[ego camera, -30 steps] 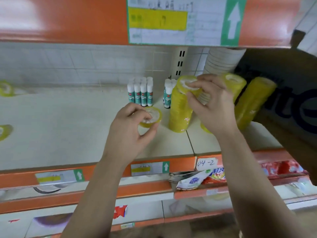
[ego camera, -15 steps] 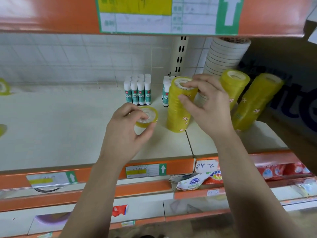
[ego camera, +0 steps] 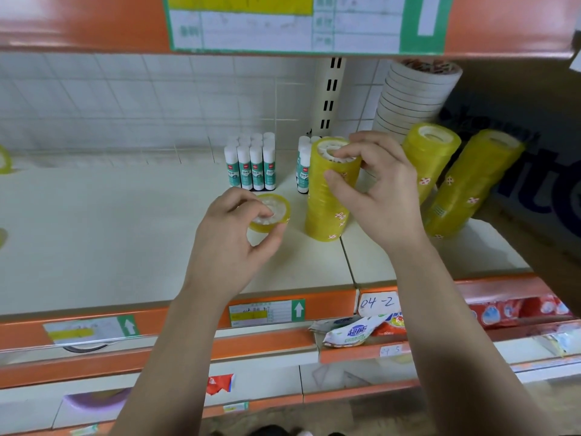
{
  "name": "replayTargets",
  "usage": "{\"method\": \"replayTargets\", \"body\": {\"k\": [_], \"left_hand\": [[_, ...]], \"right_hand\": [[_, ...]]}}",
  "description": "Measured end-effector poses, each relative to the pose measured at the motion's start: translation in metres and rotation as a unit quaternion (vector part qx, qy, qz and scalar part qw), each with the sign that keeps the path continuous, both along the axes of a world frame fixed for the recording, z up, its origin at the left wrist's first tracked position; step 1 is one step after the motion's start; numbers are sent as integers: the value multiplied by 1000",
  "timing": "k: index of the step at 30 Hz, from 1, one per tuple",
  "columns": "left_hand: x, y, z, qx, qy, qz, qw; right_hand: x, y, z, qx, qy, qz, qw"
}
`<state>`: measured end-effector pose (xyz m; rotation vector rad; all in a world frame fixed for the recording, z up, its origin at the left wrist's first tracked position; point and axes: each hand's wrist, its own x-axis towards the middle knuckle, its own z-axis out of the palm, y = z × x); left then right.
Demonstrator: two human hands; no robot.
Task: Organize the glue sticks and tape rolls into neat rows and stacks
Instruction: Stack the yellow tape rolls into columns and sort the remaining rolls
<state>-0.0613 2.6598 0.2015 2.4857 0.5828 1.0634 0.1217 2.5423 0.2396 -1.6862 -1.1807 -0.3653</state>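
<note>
My left hand [ego camera: 234,239] pinches a single yellow tape roll [ego camera: 273,212] just above the white shelf [ego camera: 125,234]. My right hand [ego camera: 379,191] grips the top of a tall stack of yellow tape rolls [ego camera: 327,199] standing to the right of that roll. Two more yellow stacks [ego camera: 429,155] [ego camera: 471,180] lean to the right behind my right hand. A block of white-capped glue sticks [ego camera: 253,165] stands upright at the back. A smaller group of glue sticks [ego camera: 302,166] is partly hidden behind the held stack.
A pile of white tape rolls [ego camera: 415,96] leans at the back right beside a dark cardboard box [ego camera: 534,127]. Loose yellow rolls [ego camera: 4,160] lie at the far left edge. An orange shelf [ego camera: 94,23] hangs overhead. Snack packets [ego camera: 355,330] fill the lower shelf.
The view has tipped down and closer. My right hand has stood the tall yellow stack more upright. My left hand keeps the single roll in nearly the same place.
</note>
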Motion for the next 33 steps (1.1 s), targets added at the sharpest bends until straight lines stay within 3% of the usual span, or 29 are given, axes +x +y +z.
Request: {"method": "replayTargets", "body": {"k": [33], "left_hand": [[1, -4, -2, 5, -3, 11, 1000]], "right_hand": [[3, 1, -4, -3, 21, 21, 1000]]}}
